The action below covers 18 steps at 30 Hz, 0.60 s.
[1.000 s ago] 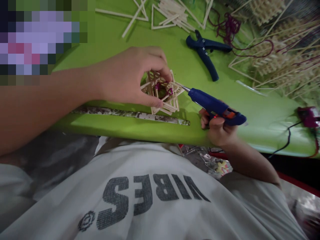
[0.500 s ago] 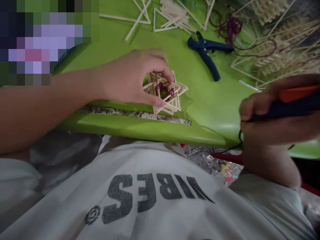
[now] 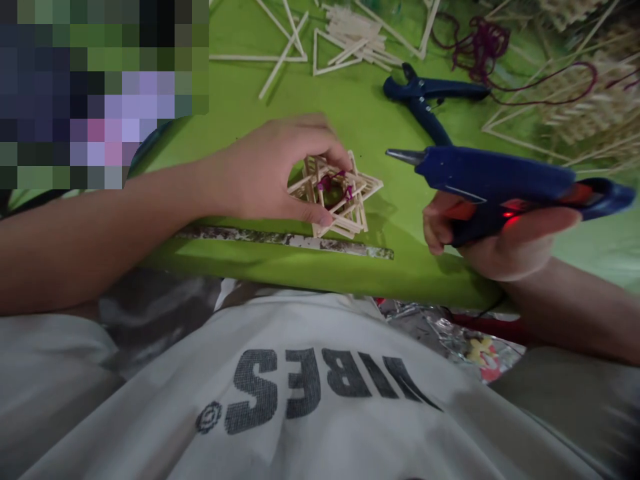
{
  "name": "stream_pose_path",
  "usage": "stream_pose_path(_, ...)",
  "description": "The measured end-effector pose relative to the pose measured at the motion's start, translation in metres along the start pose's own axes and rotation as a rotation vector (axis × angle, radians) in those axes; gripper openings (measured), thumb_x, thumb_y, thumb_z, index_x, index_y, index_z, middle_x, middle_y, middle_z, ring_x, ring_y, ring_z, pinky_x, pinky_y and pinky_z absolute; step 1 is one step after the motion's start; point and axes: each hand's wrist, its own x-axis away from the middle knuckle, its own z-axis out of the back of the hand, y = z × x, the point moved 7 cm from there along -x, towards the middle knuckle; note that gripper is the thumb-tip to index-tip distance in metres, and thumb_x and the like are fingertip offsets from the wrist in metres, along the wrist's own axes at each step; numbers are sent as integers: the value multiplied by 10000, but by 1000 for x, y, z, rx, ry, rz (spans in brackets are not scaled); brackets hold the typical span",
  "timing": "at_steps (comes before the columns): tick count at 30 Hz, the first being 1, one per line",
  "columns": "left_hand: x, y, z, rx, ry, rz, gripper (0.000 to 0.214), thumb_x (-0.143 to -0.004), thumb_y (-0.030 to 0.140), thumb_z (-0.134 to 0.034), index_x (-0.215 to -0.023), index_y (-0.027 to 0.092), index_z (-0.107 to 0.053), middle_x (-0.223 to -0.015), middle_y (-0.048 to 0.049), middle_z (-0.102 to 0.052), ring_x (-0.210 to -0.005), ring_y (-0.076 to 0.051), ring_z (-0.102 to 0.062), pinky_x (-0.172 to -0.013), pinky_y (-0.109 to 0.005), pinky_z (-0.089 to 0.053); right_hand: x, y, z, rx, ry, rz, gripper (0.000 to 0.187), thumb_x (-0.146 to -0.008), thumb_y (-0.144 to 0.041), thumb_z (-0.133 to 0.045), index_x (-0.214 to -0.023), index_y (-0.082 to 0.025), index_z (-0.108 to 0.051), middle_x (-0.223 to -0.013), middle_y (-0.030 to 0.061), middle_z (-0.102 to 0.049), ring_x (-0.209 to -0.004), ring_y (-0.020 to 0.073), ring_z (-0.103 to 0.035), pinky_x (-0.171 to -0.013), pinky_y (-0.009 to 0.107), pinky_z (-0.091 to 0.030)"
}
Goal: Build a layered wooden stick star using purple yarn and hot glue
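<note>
My left hand (image 3: 300, 170) grips a small star-shaped frame of pale wooden sticks (image 3: 357, 200), thumb on the near side and fingers on the far side. Purple yarn is tied around sticks at the star's middle. In my right hand (image 3: 500, 240) is a blue glue gun (image 3: 480, 173) with a small red light glowing on it. Its metal nozzle points left toward the star, apart from it. Just in front of the star lies a flat, worn strip (image 3: 300, 241), partly under my left forearm.
A dark blue hand cutter (image 3: 425, 93) lies beyond the glue gun. Loose sticks and stick triangles (image 3: 345, 40) are at the back, beside a tangle of purple yarn (image 3: 483, 47). Piled stick pieces (image 3: 585, 113) fill the far right of the green table (image 3: 240, 267).
My right hand has brought the glue gun in from the right edge, turning its nozzle toward the star. My left hand keeps its hold; the whole view has shifted slightly.
</note>
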Motion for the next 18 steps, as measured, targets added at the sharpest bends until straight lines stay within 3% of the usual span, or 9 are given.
stream_pose_path(4,1,1,0,0,14,-7,686,-917,739,-833,-1429,286,-770,-1400,-87,-775,-1254,-295,-748,-1040,-431,-602,7,8,7,-68,-12,84,856,-959,-997,-549,-1018,-197,-846,-573,-20,-522,-429,134,-488,-365,309,-459)
stream_pose_path(8,0,5,2,-2,39,-38,692,-908,694,-881,-1409,230,-770,-1359,-101,-767,-1213,-298,-744,-1031,-438,-603,17,20,10,-33,-109,93,751,-1050,-888,-547,-1108,-202,-849,-600,-13,-546,-446,148,-517,-388,337,-479)
stream_pose_path(12,1,1,3,1,41,-24,829,-868,686,-954,-1513,220,-719,-1394,-113,-762,-1220,-306,-751,-1044,-455,-613,21,25,12,-21,-136,111,758,-1009,-933,-560,-979,-231,-844,-627,10,-585,-470,161,-548,-410,359,-481)
stream_pose_path(16,3,-2,4,33,66,-48,997,-815,884,-876,-1555,239,-702,-1432,-120,-759,-1293,-336,-753,-1105,-492,-633,23,32,16,-42,-117,71,909,-960,-1006,-510,-1217,-217,-882,-685,38,-661,-480,176,-554,-405,379,-490)
stream_pose_path(18,3,-3,5,60,65,-44,1033,-806,915,-857,-1563,232,-698,-1446,-127,-742,-1305,-346,-750,-1133,-531,-632,23,37,19,-84,-75,12,918,-917,-1012,-582,-1183,-194,-902,-644,39,-628,-477,190,-555,-411,399,-503)
